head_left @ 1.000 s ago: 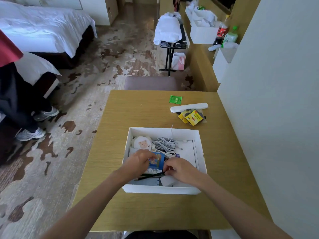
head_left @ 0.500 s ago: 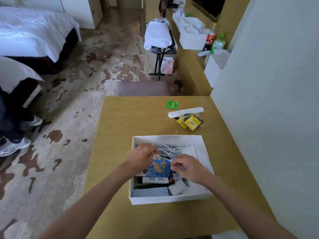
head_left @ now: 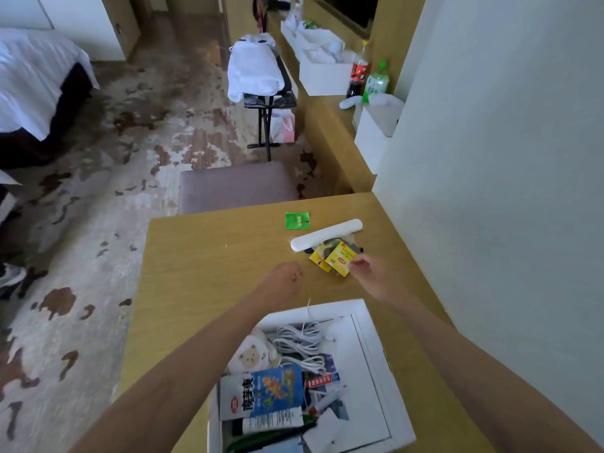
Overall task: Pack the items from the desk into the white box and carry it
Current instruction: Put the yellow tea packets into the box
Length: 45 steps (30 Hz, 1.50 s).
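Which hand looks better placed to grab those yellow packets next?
The right hand: its fingertips are at the edge of the yellow packets. The left hand is curled over bare desk, farther from them.

Two hands (head_left: pixel 281 282), one white box (head_left: pixel 376 354), two yellow packets (head_left: pixel 340 259), one green sachet (head_left: pixel 296 220), two bottles (head_left: pixel 359 73)

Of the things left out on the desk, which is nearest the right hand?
The yellow packets: the right hand has its fingertips at their edge. The white case lies behind them, and the green sachet sits farther back.
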Each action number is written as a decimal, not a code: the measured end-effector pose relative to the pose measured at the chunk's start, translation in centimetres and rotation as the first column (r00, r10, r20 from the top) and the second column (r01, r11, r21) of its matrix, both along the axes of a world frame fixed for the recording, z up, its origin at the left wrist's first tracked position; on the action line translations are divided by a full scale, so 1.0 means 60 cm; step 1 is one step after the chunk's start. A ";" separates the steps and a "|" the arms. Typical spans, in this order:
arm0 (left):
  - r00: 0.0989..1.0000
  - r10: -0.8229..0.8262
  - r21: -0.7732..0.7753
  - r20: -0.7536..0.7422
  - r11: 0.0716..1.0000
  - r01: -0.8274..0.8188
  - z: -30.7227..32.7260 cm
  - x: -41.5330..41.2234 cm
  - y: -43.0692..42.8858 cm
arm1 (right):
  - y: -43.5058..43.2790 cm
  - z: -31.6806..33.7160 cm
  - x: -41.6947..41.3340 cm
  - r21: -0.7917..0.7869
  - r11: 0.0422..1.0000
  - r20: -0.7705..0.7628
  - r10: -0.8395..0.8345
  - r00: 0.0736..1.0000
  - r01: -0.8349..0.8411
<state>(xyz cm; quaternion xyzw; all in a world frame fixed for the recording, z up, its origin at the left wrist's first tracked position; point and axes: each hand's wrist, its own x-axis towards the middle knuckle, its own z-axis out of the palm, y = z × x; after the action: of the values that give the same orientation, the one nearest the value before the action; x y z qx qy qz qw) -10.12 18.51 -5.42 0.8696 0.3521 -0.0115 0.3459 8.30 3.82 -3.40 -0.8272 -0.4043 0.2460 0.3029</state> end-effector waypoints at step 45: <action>0.710 0.494 -0.636 0.501 0.767 -0.084 0.094 -0.119 -0.066 | -0.020 0.089 -0.126 0.333 0.943 -0.377 0.107 0.920 0.027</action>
<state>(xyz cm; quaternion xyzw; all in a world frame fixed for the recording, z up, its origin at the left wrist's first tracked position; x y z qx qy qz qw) -17.28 14.54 0.20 0.6035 0.3299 0.2399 0.6851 0.74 2.60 1.91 -0.6904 -0.3884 0.3401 0.5068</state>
